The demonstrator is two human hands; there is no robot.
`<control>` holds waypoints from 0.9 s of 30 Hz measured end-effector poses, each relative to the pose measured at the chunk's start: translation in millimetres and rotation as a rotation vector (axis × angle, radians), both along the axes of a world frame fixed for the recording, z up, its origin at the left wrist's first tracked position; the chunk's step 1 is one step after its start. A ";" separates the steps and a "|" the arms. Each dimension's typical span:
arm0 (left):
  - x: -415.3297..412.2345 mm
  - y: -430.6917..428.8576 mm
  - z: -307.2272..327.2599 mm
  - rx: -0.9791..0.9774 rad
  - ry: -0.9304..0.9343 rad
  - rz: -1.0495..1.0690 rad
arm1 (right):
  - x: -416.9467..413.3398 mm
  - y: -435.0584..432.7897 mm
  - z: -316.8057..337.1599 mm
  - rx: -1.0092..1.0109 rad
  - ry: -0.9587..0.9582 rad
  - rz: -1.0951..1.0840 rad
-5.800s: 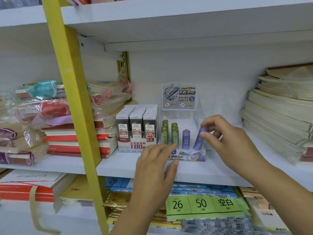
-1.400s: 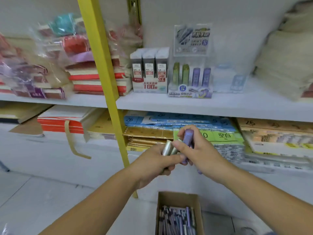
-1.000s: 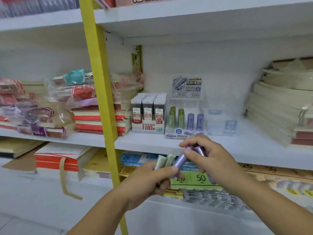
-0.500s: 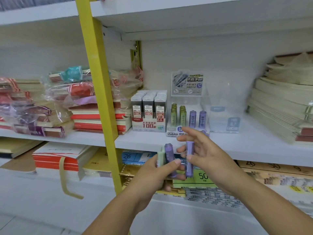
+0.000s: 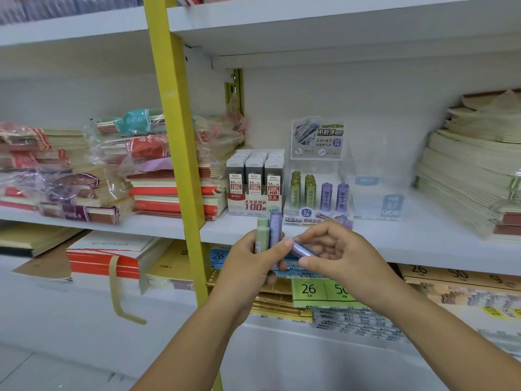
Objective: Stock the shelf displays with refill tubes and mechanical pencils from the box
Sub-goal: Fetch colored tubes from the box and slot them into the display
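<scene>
Purple refill tube point(image 5: 303, 250) lies crosswise, pinched in our right hand point(image 5: 348, 256), just near of the display point(image 5: 299, 220) with its upright rows; our left hand point(image 5: 248, 268) grips spare tubes point(image 5: 275, 230).

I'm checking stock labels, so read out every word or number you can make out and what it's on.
"100", "HB 0.5": grey refill cases
"07 2B": purple tubes in the clear display
"不脏手": header card
"26", "50": green label, lower shelf
"26": blue pack
Too blurred: print on the held tubes in the left hand and right hand.
</scene>
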State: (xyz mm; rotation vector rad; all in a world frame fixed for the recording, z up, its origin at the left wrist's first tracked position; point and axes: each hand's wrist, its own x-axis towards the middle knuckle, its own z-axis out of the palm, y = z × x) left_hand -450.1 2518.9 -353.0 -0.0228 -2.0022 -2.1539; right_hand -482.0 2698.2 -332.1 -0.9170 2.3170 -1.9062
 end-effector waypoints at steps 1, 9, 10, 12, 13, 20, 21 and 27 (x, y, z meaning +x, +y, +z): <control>-0.9 0.1 0.1 0.006 -0.006 -0.011 | -0.2 0.0 -0.6 0.005 0.009 -0.008; -16.2 15.9 3.4 0.215 -0.026 -0.004 | -11.0 13.2 1.9 -0.376 -0.073 -0.146; -18.6 19.6 4.7 0.205 -0.015 -0.005 | -12.7 14.7 4.7 -0.455 -0.097 -0.143; -24.2 26.3 9.9 0.167 0.014 -0.005 | -18.9 17.8 16.4 -0.474 -0.059 -0.180; -27.6 28.5 13.6 0.142 0.031 0.001 | -24.1 20.7 26.4 -0.416 0.027 -0.220; -49.7 28.1 26.0 -0.057 0.128 0.137 | -88.4 38.8 112.1 0.130 0.508 -0.392; -51.7 28.4 26.0 -0.083 0.136 0.137 | -96.2 36.8 115.3 0.219 0.520 -0.386; -59.7 26.2 24.3 -0.131 0.158 0.136 | -116.3 21.1 115.5 0.496 0.444 -0.280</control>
